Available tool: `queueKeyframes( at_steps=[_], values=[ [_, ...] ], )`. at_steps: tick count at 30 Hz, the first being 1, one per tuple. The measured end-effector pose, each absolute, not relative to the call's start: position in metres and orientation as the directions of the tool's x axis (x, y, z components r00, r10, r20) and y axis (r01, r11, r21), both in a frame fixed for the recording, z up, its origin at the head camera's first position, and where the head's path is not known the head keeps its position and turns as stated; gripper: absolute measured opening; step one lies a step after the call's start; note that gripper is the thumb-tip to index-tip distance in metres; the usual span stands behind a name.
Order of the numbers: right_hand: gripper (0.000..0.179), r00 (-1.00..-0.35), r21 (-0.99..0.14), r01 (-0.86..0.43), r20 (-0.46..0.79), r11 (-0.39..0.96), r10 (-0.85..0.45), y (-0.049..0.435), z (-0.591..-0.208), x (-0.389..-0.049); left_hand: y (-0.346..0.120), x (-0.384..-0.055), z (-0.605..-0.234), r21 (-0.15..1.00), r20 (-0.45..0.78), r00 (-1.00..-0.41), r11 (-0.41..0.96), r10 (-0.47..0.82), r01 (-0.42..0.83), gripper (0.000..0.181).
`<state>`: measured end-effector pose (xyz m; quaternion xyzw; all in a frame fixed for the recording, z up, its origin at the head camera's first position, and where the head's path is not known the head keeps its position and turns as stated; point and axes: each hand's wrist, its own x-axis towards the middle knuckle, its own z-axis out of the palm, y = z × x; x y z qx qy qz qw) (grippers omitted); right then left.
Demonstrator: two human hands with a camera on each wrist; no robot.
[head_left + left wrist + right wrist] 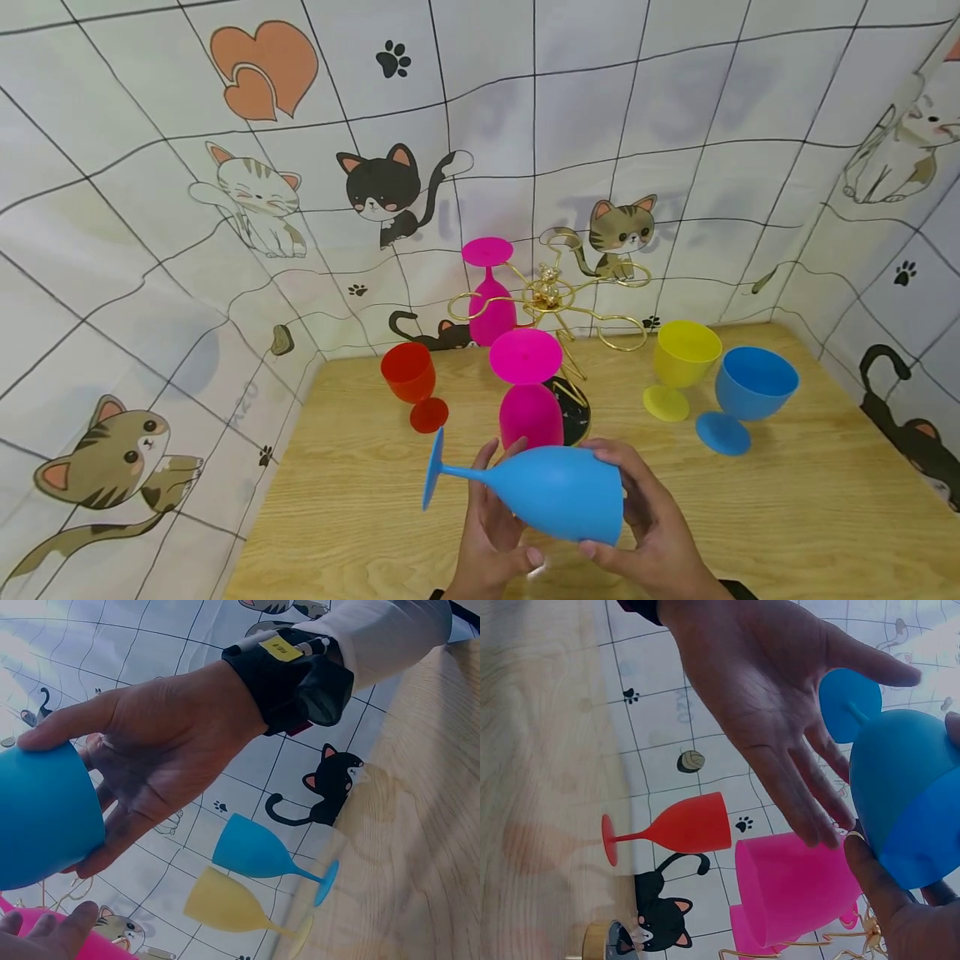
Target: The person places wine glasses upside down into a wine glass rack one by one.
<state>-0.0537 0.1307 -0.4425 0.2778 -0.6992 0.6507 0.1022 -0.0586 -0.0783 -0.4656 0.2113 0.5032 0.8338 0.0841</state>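
- While the red goblet [408,372] stands upright on its foot at the left of the wooden table [360,483], the cat-patterned wall covering [300,175] rises behind it.
- Next along I see the person's left hand [491,537], loose and grasping nothing, its fingers extended behind the stem of the held blue goblet [562,493]; whether they touch it, I can't tell.
- That held blue goblet lies sideways in the air above the near part of the table, foot to the left and mouth to the right.
- Beyond it, the back pink goblet [491,312] and the front pink goblet [531,412] are both upside down, feet up, by the gold rack [551,297], which has a little bear on top.
- The right hand [660,533] grips the held blue goblet near its rim, fingers over the top and thumb underneath.
- Farther right stands the yellow goblet [682,358], upright.
- Just beside it, rightmost, is the other blue goblet [753,387], upright too.
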Motion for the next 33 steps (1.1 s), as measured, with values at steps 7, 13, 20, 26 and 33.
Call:
queueKeyframes(
  at_steps=[7, 13, 20, 26, 33],
  values=[
    [0.087, -0.809, -0.840, -0.543, 0.523, 0.000, -0.269, 0.127, -0.444, -0.058, -0.070, -0.059, -0.455, 0.850, 0.335, -0.886, -0.509, 0.320, 0.138, 0.097],
    [0.089, -0.820, -0.846, -0.531, 0.502, 0.041, -0.275, 0.125, -0.445, -0.059, -0.066, -0.057, -0.453, 0.871, 0.303, -0.905, -0.472, 0.300, 0.136, 0.095],
    [0.085, -0.858, -0.873, -0.475, 0.432, 0.109, -0.277, 0.123, -0.446, -0.057, -0.067, -0.055, -0.456, 0.908, 0.204, -0.940, -0.412, 0.274, 0.077, 0.091],
    [0.087, -0.883, -0.893, -0.425, 0.372, 0.150, -0.284, 0.124, -0.446, -0.056, -0.067, -0.053, -0.455, 0.915, 0.172, -0.954, -0.398, 0.247, 0.062, 0.090],
    [0.117, -0.796, -0.817, -0.566, 0.507, 0.110, -0.331, 0.128, -0.447, -0.057, -0.066, -0.051, -0.453, 0.932, 0.161, -0.963, -0.353, 0.216, 0.077, 0.089]
  ],
)
